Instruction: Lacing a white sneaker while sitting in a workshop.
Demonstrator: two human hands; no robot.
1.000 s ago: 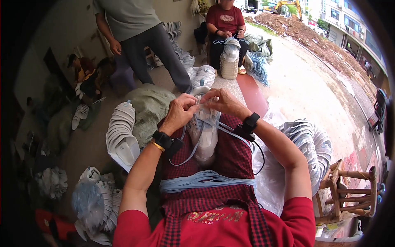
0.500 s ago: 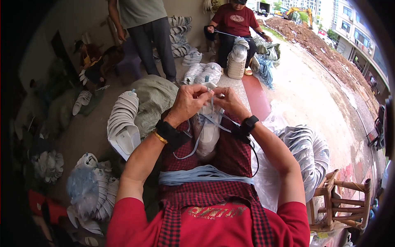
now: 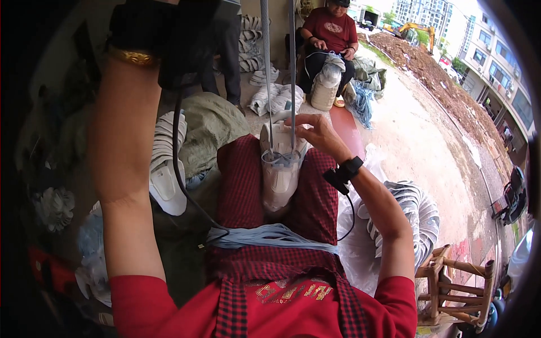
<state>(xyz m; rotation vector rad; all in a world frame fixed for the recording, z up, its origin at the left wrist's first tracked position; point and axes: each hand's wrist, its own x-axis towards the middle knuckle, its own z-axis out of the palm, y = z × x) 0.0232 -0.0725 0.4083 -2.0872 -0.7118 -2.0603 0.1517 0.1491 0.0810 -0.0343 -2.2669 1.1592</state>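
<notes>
A white shoe upper [image 3: 282,179] sits toe toward me between my knees, over a light-coloured form. Pale blue-grey shoelace [image 3: 292,67] runs through its lower eyelets, and two long strands rise taut past the top edge of the picture. My left forearm [image 3: 127,141] is raised high; its hand lies beyond the frame, so what it holds is hidden. At the top right of the shoe upper is my right hand [image 3: 320,134], index finger and thumb apart beside the right strand, touching near the tongue. A bundle of pale blue laces [image 3: 270,236] lies across my lap.
Stacked white shoe uppers [image 3: 167,188] stand at left by a green sack [image 3: 211,129]; more uppers [image 3: 414,217] lie in plastic at right. A wooden stool [image 3: 456,287] stands lower right. Ahead, a seated person [image 3: 329,34] works on another shoe upper; someone stands to the left.
My left hand has risen out of the picture, and the lace strands now stretch upward from the shoe. My right hand has stayed near the shoe top, its fingers now apart.
</notes>
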